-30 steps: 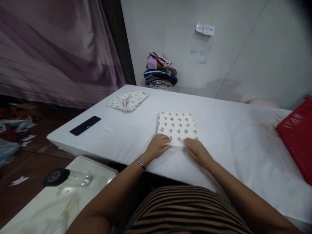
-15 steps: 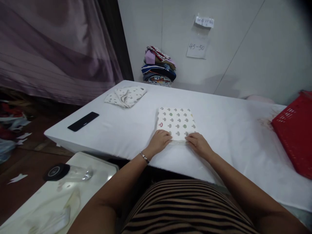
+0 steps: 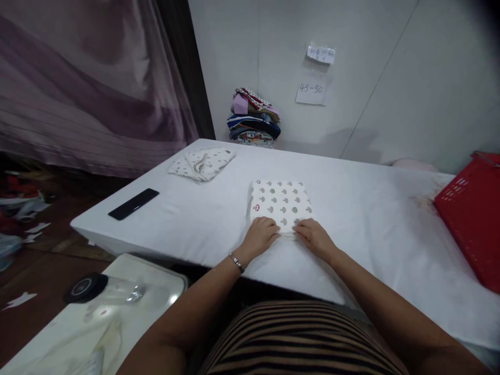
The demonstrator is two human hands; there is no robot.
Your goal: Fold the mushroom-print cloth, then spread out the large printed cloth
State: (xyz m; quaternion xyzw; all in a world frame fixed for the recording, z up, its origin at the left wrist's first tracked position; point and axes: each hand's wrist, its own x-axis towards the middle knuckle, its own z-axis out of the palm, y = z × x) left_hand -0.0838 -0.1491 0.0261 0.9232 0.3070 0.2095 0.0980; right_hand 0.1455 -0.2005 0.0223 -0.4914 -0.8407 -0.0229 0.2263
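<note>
A folded white cloth (image 3: 279, 200) printed with grey, green and red mushrooms lies flat on the white-covered table (image 3: 336, 208) in front of me. My left hand (image 3: 261, 235) grips its near edge toward the left corner, thumb below and fingers on top. At the right part of that same edge, my right hand (image 3: 313, 237) pinches the fabric in the same way. A short stretch of folded edge shows between the two hands. Farther back on the left rests a loosely folded white cloth (image 3: 203, 162) with small prints, touched by neither hand.
A black phone (image 3: 133, 203) lies near the table's left edge. To the right stands a red plastic basket (image 3: 474, 219). Folded fabrics (image 3: 254, 117) are stacked by the wall. At lower left, a white stand (image 3: 128, 312) holds a clear jar with a black lid (image 3: 86, 288).
Both hands have slid slightly closer together along the cloth's near edge, still gripping it. The view has tilted up a little, so everything sits lower in the picture.
</note>
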